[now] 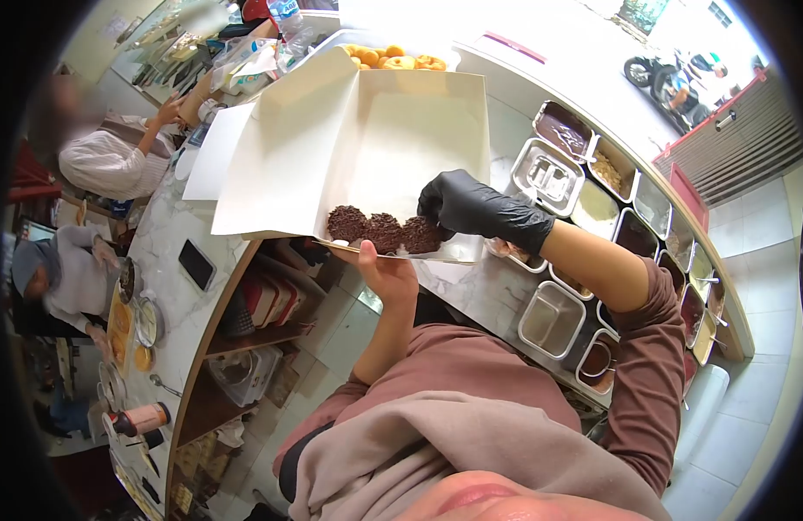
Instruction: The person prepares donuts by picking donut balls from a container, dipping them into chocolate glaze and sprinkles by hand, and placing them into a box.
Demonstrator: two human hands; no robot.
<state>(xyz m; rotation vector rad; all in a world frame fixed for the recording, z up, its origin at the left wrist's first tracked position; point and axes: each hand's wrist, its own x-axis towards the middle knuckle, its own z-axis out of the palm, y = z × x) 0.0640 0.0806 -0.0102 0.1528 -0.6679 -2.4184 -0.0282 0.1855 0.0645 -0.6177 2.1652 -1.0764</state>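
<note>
An open white cardboard box (419, 122) is held up over the counter. Three chocolate-sprinkled donuts (384, 233) sit side by side along its near edge. My left hand (388, 273), bare, supports the box from below at that edge, its thumb against the front. My right hand (471, 208), in a black glove, reaches into the box, its fingers closed on the rightmost donut (421, 234). The fingertips are partly hidden behind the hand.
Metal tubs of toppings (610, 165) line the counter at right. Plain donuts (393, 61) lie in a tray beyond the box. A phone (197, 264) rests on the marble counter (171, 304). Two people (115, 165) are at the left; a bottle (141, 419) stands nearby.
</note>
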